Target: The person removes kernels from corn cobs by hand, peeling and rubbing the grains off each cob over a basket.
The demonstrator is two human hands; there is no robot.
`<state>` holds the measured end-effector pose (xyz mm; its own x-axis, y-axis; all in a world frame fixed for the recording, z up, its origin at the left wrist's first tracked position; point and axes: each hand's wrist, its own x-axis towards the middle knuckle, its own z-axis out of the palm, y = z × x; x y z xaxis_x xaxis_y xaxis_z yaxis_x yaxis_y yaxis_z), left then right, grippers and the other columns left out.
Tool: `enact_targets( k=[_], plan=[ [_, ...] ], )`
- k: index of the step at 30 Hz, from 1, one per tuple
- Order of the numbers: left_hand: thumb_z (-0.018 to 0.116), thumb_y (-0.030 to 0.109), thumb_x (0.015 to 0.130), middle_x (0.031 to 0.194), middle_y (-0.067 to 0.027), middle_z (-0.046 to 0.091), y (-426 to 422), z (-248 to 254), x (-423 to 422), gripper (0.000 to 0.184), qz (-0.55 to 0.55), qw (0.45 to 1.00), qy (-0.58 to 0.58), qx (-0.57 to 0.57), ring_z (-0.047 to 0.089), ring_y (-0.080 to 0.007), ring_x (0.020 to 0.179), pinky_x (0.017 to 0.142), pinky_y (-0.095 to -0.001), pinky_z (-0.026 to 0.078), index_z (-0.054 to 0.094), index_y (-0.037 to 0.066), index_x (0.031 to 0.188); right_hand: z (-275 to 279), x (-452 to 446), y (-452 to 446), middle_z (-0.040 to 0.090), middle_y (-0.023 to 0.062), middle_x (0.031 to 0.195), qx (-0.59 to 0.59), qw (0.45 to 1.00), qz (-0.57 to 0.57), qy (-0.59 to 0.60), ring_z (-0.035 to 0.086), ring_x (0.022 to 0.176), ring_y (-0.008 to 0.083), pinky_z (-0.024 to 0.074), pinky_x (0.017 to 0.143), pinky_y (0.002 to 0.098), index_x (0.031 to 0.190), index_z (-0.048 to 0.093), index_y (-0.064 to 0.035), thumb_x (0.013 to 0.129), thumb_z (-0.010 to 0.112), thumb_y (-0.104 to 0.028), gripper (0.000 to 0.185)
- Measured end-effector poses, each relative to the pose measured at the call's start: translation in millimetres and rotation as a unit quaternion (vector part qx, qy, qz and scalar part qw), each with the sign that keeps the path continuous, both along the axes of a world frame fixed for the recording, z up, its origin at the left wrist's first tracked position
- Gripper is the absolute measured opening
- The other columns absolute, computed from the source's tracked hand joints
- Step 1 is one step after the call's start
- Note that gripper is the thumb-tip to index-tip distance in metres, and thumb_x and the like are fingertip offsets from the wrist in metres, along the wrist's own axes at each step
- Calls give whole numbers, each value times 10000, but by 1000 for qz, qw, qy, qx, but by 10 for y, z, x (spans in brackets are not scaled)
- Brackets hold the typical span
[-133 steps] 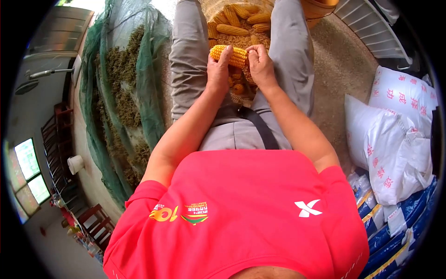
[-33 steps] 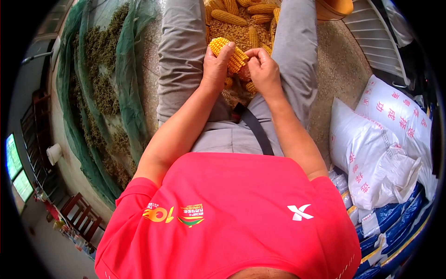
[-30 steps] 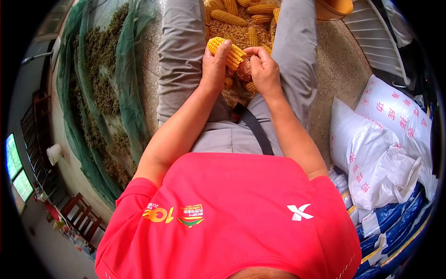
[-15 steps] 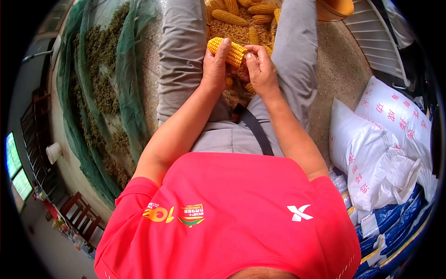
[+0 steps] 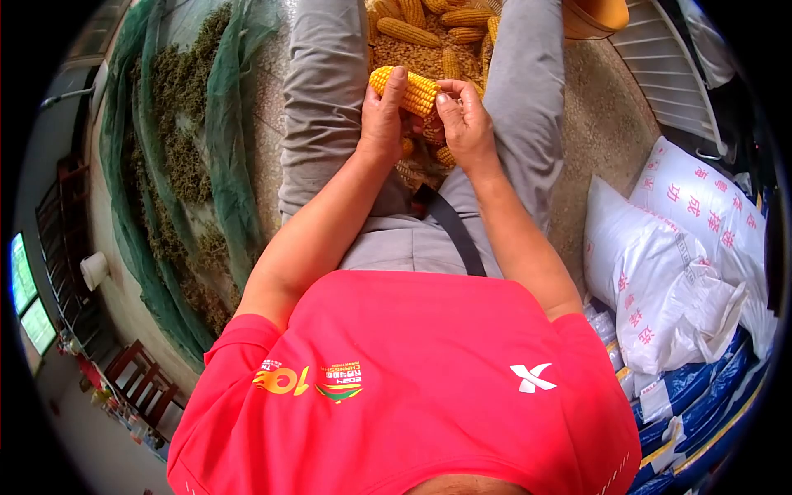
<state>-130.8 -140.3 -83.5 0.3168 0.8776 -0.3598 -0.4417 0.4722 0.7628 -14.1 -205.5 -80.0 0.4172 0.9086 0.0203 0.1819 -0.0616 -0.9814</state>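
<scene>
A yellow ear of corn (image 5: 409,90) lies slantwise between my two hands, above the gap between my legs. My left hand (image 5: 383,124) is wrapped around its left part, thumb on top of the kernels. At the ear's right end, my right hand (image 5: 467,128) pinches with thumb and fingers against the cob; the fingertips are partly hidden. Below and beyond, loose corn kernels (image 5: 425,59) and several more ears of corn (image 5: 408,31) lie between my legs, some of them covered by my hands.
A green net (image 5: 227,124) with dried plants (image 5: 181,124) lies on the floor to the left. White printed sacks (image 5: 652,272) rest on blue packs (image 5: 701,379) at the right. A yellow-orange bucket (image 5: 596,18) stands by my right knee. A wooden chair (image 5: 144,379) is at the far left.
Both hands and the ear of corn stay in nearly the same place, with only a slight shift of the fingers. Nothing has been let go.
</scene>
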Motion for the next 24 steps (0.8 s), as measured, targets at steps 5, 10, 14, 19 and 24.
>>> enact_targets(
  k=[5,10,14,19,24],
  plan=[
    [606,353,909,736,-28,588,-21,15,11,280,-30,997,58,27,565,-116,534,408,-239,441,496,100,956,-20,11,24,628,96,894,-18,999,-36,-33,599,766,173,493,704,307,1053,574,-29,940,549,-211,216],
    [614,350,906,734,-30,591,-21,13,9,283,-16,998,51,26,560,-114,520,394,-238,434,494,99,958,79,-6,24,631,115,901,-49,998,-38,29,605,797,184,494,727,320,1019,578,-21,947,542,-221,216],
    [619,342,904,737,-32,594,-28,1,24,282,-6,998,58,31,557,-112,510,391,-236,435,490,98,960,-18,1,17,629,126,906,-37,999,-13,12,608,815,192,492,737,322,1023,572,-19,950,527,-219,218],
    [620,343,905,743,-33,594,-35,4,14,284,-17,998,61,28,556,-110,508,388,-236,437,488,99,964,-91,20,29,632,123,878,-28,998,-23,-59,613,787,207,495,717,337,1028,571,-21,951,514,-217,218],
    [625,352,901,743,-31,594,-32,33,4,291,-25,998,49,26,557,-107,510,386,-232,435,490,102,965,51,27,17,614,76,775,-67,997,-12,26,576,667,166,491,633,319,1026,573,-24,957,523,-245,237]
  ],
)
